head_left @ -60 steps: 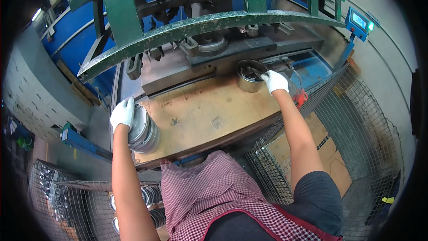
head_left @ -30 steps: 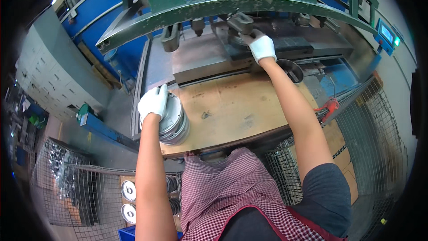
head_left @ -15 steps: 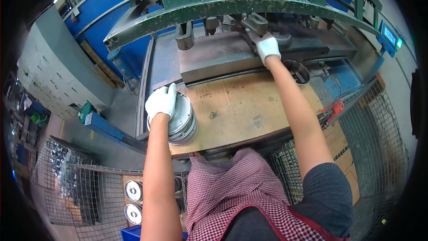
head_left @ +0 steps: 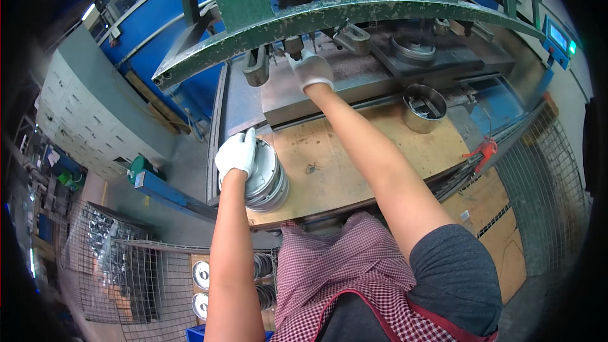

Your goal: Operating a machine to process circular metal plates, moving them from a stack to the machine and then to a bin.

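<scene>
My left hand point(head_left: 235, 155), in a white glove, rests at the left side of a stack of round silver metal covers point(head_left: 272, 183), its fingers bent over the edge. The stack stands at the front left corner of the wooden board point(head_left: 329, 152). My right hand point(head_left: 311, 71), also gloved and smeared by motion, reaches in beneath the green press frame point(head_left: 373, 9), over the steel bed point(head_left: 361, 88). Its fingertips are lost among the hanging fittings, between two U-shaped steel clamps point(head_left: 256, 66). Whether it holds anything is hidden.
A round metal part point(head_left: 413, 50) sits on the bed's right side. Nearby on the board stands a metal can point(head_left: 423, 120) with small pieces inside. A red air gun point(head_left: 487, 149) hangs at the right edge. Wire baskets point(head_left: 158, 285) flank me, and a lit control panel point(head_left: 557, 38) is far right.
My right hand has swept left, from the right-hand clamp to beside the left one, uncovering the can and round part. My left hand stays on the stack. The whole view has shifted slightly.
</scene>
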The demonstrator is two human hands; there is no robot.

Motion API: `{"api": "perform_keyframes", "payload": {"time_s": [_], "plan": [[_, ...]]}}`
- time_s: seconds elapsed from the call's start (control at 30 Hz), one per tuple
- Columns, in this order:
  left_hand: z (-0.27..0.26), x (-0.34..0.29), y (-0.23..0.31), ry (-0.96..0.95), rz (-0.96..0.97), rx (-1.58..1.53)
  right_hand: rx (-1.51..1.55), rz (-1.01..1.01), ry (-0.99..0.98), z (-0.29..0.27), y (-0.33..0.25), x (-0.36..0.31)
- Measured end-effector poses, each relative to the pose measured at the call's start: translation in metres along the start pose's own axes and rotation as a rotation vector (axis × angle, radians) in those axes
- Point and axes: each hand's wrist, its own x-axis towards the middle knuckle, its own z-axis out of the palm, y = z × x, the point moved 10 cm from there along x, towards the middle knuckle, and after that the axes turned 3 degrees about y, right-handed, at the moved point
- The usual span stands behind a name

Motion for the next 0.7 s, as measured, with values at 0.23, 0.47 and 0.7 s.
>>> {"api": "perform_keyframes", "payload": {"time_s": [0.23, 0.47, 0.7], "plan": [[-0.014, -0.009, 0.001, 0.052, 0.021, -0.013, 0.093, -0.103, 0.118, -0.063, 0.01, -0.069], [-0.006, 0.002, -0.005, 0.056, -0.001, -0.022, 0.321, 0.029, 0.375, -0.202, 0.137, -0.118], [-0.014, -0.005, -0.004, 0.079, -0.022, -0.036, -0.27, 0.18, 0.289, -0.273, 0.242, -0.072]]}}
